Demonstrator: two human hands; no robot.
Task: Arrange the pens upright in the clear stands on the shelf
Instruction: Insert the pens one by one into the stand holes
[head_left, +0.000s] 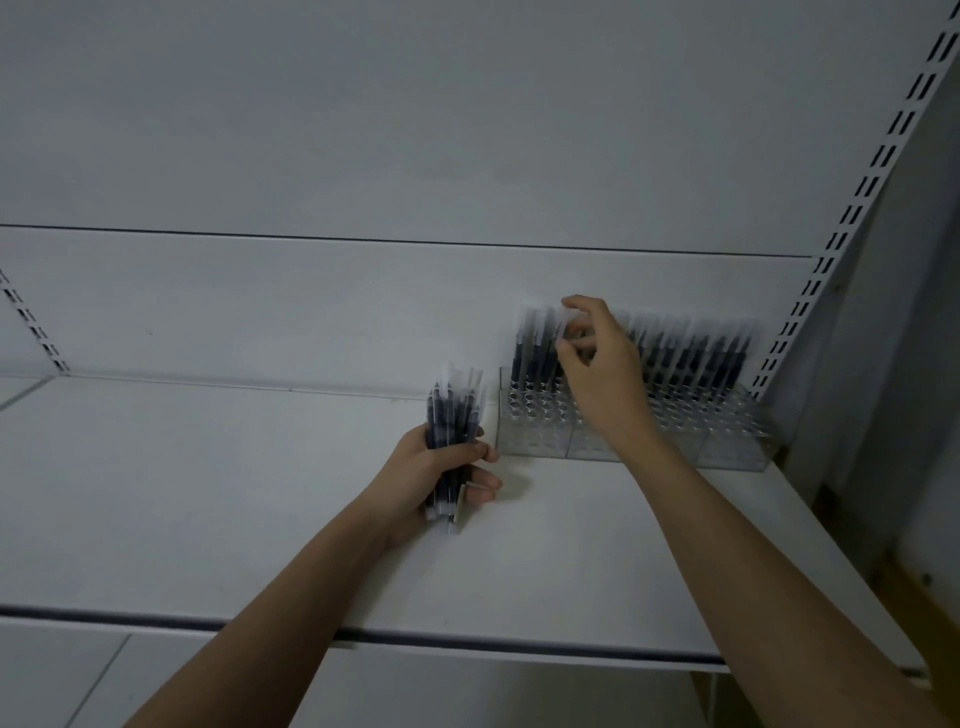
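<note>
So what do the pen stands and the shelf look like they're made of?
The clear stands look like transparent acrylic or similar hard plastic: you can see through their walls and they have a smooth gloss. The shelf looks like painted sheet metal, matte pale grey, with a thin folded front edge; laminate can't be ruled out.

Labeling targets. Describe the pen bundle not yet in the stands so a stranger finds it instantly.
On the white shelf, look left of the clear stands by the back wall. The pen bundle stands apart from them, gripped upright by the left hand, unlike the slotted pens.
</note>
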